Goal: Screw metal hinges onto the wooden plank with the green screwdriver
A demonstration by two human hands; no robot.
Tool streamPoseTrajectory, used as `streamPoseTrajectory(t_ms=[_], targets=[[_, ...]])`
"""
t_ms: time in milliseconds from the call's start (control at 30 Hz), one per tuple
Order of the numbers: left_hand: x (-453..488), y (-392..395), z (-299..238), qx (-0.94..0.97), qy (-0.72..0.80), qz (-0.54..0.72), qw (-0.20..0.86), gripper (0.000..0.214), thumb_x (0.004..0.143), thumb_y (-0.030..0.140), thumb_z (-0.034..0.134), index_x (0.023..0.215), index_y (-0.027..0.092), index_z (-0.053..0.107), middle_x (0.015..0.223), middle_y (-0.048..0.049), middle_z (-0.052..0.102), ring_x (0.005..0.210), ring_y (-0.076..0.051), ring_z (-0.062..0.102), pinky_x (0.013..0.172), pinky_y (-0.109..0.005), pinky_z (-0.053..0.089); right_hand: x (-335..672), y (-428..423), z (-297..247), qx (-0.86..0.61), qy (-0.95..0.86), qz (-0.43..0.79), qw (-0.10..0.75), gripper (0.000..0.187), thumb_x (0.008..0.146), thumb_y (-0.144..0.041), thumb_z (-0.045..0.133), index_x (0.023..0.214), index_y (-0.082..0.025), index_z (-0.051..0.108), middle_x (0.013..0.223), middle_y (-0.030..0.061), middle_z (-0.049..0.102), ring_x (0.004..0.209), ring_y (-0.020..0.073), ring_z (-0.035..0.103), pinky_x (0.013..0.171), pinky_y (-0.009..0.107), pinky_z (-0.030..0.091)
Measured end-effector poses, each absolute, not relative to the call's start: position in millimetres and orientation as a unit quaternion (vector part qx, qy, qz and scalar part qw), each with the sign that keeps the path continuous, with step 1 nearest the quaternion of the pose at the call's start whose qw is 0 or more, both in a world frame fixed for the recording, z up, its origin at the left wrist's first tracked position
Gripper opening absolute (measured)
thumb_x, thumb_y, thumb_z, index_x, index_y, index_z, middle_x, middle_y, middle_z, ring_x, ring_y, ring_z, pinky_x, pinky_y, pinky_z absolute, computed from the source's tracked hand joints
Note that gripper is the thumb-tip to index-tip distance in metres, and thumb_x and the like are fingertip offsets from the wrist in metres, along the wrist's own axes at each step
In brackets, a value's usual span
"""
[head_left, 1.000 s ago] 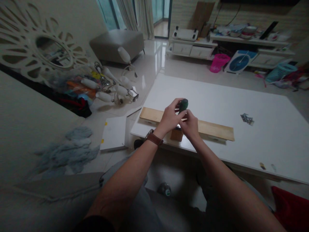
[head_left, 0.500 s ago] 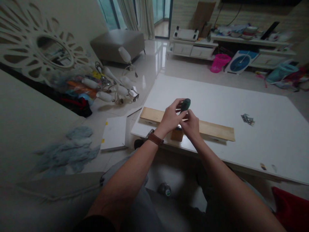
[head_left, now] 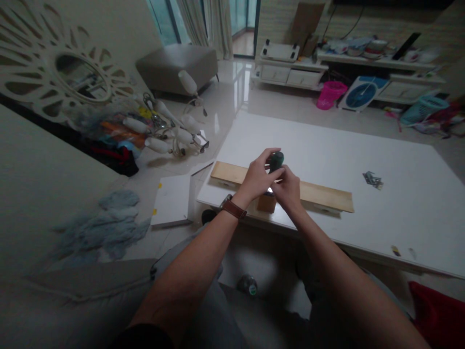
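My left hand [head_left: 257, 178] has its fingers wrapped round a dark green, rounded tool handle [head_left: 277, 160], like a screwdriver's. The handle stands roughly upright; its lower end is hidden behind my fingers. Just below and to the right, my right hand [head_left: 288, 188] is closed in a pinch, and what its fingertips grip is hidden. Both hands are over a long pale wooden board [head_left: 327, 196] lying along the near edge of the white table [head_left: 308, 140]. Beneath my hands, a shiny metal piece [head_left: 269, 190] shows above a brown wooden block [head_left: 266, 204].
Several small metal parts [head_left: 373, 180] lie on the table at right, with a small yellow-and-dark piece [head_left: 395, 250] near the front edge. On the floor at left are a white panel [head_left: 172, 201], crumpled grey cloth [head_left: 112, 225] and a lamp with white shades [head_left: 183, 135].
The green handle has shifted slightly left and down and looks more upright in my left hand. My arms have stayed almost still.
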State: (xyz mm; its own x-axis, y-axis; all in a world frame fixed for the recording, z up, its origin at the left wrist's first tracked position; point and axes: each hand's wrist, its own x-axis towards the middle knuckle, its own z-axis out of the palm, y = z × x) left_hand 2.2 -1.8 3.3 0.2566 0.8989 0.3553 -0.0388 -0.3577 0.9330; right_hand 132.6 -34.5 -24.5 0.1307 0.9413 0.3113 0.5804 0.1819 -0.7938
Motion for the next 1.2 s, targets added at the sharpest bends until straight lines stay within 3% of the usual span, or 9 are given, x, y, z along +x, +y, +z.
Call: streamPoseTrajectory(t_ms=[233,467,767,1033,1200], targets=[[3,-2,4,0.646,0.342,0.508,0.455,0.037,0.089,0.011,0.072,0.124,0.022,0.066,0.122,-0.0098,0.074,0.117,-0.025,0.071,0.105,-0.045,0.059,134,-32,-29,-0.606,-0.628,0.209,0.441,0.018,0.077,-0.029,0.065,0.092,-0.026,0.056,0.081,0.0035,0.076,0.077,0.0246,0.073,0.070,0.034,0.053],[3,-1,4,0.652,0.331,0.505,0.459,0.048,0.085,0.008,0.075,0.129,0.024,0.064,0.131,-0.0099,0.072,0.116,-0.023,0.070,0.106,-0.045,0.058,135,-34,-26,-0.619,-0.625,0.187,0.436,0.021,0.078,-0.025,0.060,0.099,-0.025,0.062,0.082,0.0045,0.077,0.075,0.0245,0.073,0.068,0.033,0.051],[5,2,0,0.646,0.322,0.517,0.460,0.046,0.085,0.000,0.067,0.125,0.023,0.063,0.119,-0.0075,0.075,0.108,-0.019,0.073,0.103,-0.040,0.060,134,-32,-24,-0.610,-0.626,0.210,0.437,0.027,0.079,-0.027,0.062,0.107,-0.026,0.063,0.093,0.0060,0.080,0.080,0.0248,0.075,0.073,0.036,0.055],[4,0,3,0.648,0.319,0.516,0.461,0.046,0.084,0.002,0.072,0.124,0.024,0.063,0.120,-0.0069,0.075,0.110,-0.019,0.072,0.104,-0.040,0.059,135,-31,-25,-0.630,-0.618,0.185,0.432,0.016,0.080,-0.027,0.062,0.095,-0.026,0.061,0.082,0.0038,0.076,0.074,0.0239,0.072,0.070,0.035,0.052],[4,0,1,0.651,0.315,0.510,0.465,0.050,0.084,0.003,0.073,0.128,0.024,0.063,0.123,-0.0085,0.075,0.116,-0.022,0.071,0.106,-0.042,0.058,133,-34,-19,-0.612,-0.630,0.196,0.437,0.029,0.079,-0.020,0.058,0.106,-0.025,0.065,0.091,0.0069,0.079,0.081,0.0252,0.074,0.073,0.036,0.054]])
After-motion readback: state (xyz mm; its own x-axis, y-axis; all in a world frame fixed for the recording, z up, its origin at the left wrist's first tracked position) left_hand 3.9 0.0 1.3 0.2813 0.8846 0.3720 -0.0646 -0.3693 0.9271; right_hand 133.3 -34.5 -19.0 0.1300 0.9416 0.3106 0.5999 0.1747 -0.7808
